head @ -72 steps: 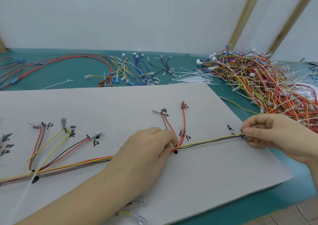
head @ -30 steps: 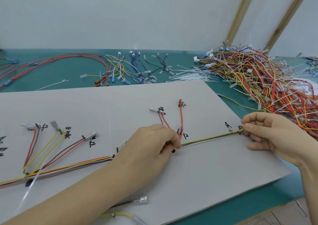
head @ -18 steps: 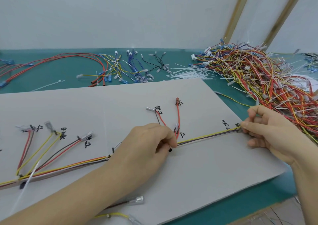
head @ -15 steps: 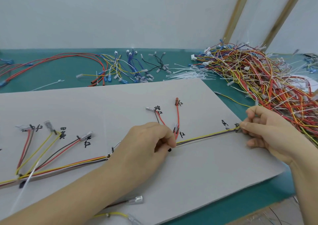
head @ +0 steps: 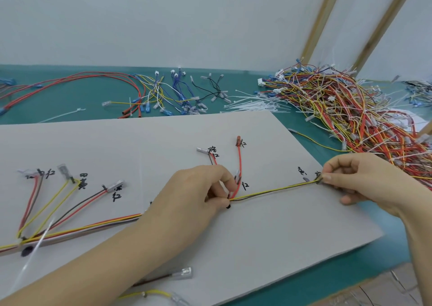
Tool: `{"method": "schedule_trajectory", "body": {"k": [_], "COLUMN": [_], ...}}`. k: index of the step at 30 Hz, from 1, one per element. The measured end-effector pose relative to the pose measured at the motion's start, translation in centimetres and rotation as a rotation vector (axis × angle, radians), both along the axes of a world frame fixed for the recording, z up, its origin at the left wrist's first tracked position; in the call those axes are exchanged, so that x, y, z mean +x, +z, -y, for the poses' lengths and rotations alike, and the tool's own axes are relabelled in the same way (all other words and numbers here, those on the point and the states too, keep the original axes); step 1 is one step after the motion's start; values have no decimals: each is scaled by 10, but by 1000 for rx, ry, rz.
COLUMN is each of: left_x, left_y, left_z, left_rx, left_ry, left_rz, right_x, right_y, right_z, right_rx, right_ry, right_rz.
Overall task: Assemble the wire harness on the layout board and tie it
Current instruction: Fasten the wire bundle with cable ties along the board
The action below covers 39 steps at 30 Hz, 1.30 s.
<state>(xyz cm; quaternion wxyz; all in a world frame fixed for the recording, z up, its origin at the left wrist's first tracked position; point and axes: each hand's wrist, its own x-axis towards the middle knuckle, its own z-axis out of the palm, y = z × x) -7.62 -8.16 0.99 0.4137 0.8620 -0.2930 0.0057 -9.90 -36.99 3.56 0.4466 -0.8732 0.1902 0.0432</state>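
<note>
L hand pinches wire bundle mid-board; R hand pinches bundle's end w/ thumb + forefinger near board's right edge. Bundle lies taut betw. them.

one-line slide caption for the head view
Both hands pinch a yellow-and-dark wire pair straight along the layout board.

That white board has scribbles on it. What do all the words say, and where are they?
All are handwritten in black on the white board, next to wire ends:
"红" by the top red wire end
"红" below it
"棕红" by the silver plug
"黄" near the right hand
"红" far left
"黄"
Others too blurred to read.
</note>
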Motion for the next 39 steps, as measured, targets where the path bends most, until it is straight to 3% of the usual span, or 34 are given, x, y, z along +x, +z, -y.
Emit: {"method": "schedule_trajectory", "body": {"k": [5, 8, 13, 15, 19, 20, 21, 25, 27, 30, 35, 39], "left_x": [-4, -3, 2, 2, 3, 2, 2, -2, -2, -2, -1, 1], "left_y": [1, 2, 0, -2, -4, -5, -6, -10, -8, -1, 7, 10], "left_z": [-2, -7, -7, -6, -7, -6, -6, -5, -6, -8, -9, -11], "left_rx": [92, 44, 74, 105, 104, 101, 94, 77, 1, -195, -652, -729], "left_ry": [-18, -2, 19, 25, 9, 2, -2, 10, 18, 21, 177, 215], "left_rz": [60, 53, 17, 37, 78, 93, 102, 133, 129, 118, -168, -243], "right_x": [-2, -5, 2, 9, 38, 50, 67, 157, 197, 227, 234, 230], "right_y": [1, 3, 3, 8, 46, 57, 65, 58, 34, 0, -14, -14], "right_z": [-2, -2, -7, -9, -13, -17, -22, -56, -66, -63, -59, -53], "right_rx": [-270, -408, -465, -502, -560, -564, -562, -716, -851, -969, -992, -1031], "right_ry": [93, 169, 213, 307, 595, 632, 632, 383, 337, 367, 366, 365], "right_rz": [61, 73, 106, 12, -398, -426, -361, 297, 308, 171, 214, 280]}}
